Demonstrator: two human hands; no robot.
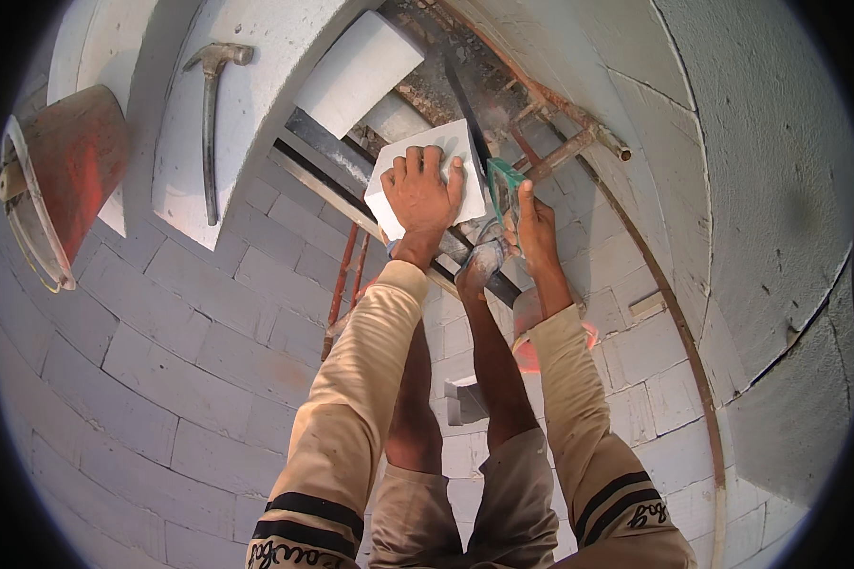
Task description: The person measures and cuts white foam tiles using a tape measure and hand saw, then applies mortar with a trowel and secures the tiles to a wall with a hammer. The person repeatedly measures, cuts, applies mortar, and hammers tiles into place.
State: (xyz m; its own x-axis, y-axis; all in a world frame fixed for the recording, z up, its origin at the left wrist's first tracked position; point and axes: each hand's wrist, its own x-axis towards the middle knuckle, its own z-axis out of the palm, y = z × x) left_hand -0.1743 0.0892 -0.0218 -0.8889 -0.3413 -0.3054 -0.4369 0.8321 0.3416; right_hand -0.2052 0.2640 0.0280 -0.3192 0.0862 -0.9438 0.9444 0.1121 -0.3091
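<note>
A white lightweight concrete block [465,142] lies in front of me on the metal supports, tilted in the view. My left hand [422,188] bears down on its top and holds it, fingers bent, thumb toward the right edge. In my right hand [533,228] is the green handle of a hand saw [506,173], gripped with the thumb up along it. The saw's dark blade [465,100] runs away from me past the block's right edge. Whether its teeth are in the block I cannot tell.
A claw hammer [213,133] lies on a pale slab at left, near a reddish bucket [85,156]. Another white block [361,71] sits beyond my hands. Rusty scaffold tubes [574,119] stand at right. Below, a second bucket [541,327] is partly hidden by my right arm. Block walls surround me.
</note>
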